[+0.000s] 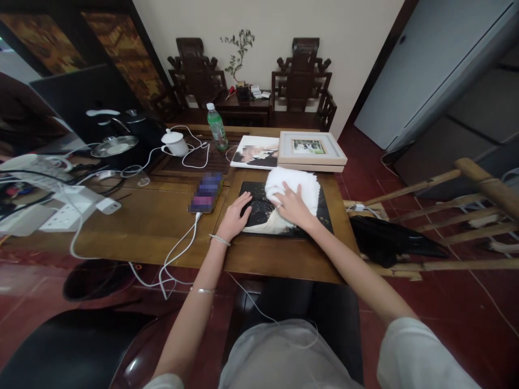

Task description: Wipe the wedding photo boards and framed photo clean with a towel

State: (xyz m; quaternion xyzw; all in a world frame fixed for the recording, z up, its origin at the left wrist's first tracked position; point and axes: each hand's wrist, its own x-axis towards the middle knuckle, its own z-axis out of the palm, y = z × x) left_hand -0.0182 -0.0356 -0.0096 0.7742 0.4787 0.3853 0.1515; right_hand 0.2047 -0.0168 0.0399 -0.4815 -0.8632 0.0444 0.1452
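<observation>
My right hand (292, 206) is on a folded white towel (306, 186), fingers spread and pressing into its bunched near-left part. Beneath the towel lies a flat dark picture panel (259, 219) with a pale, dress-like shape and gold specks printed on it. My left hand (237, 216) rests on the panel's left edge with its fingers stretched out, holding nothing. The towel hides much of the panel's far right part.
Behind the panel lie a photo book (255, 152) and a framed picture (312, 147). A charging phone (206, 193) is left of my left hand. Farther off are a green-labelled bottle (218, 127), a lidded white cup (175, 143), and a power strip (68, 208) among cables.
</observation>
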